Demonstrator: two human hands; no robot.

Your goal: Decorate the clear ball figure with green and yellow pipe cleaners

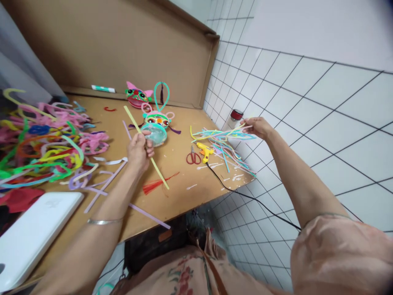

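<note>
My left hand (139,148) is closed around a pale yellow pipe cleaner (160,174), which slants across the table in front of me. Just beyond it sits a craft animal head (158,123) with a clear round plastic piece, pink loop ears and a teal loop on top. My right hand (257,126) reaches to the right side, its fingers pinched on the ends of pipe cleaners (229,134) in a loose pastel bundle. A yellow glue gun (205,152) lies below that bundle, beside scissors (193,157) with dark red handles. A red tassel (155,186) lies near the front.
Several tangled coloured pipe cleaners (46,151) are heaped at the left, behind a white power bank or similar slab (39,233). A second animal head (137,96) stands further back. A red-lidded jar (236,116) is by the tiled wall (307,106). The glue gun's cord (254,197) runs off the table edge.
</note>
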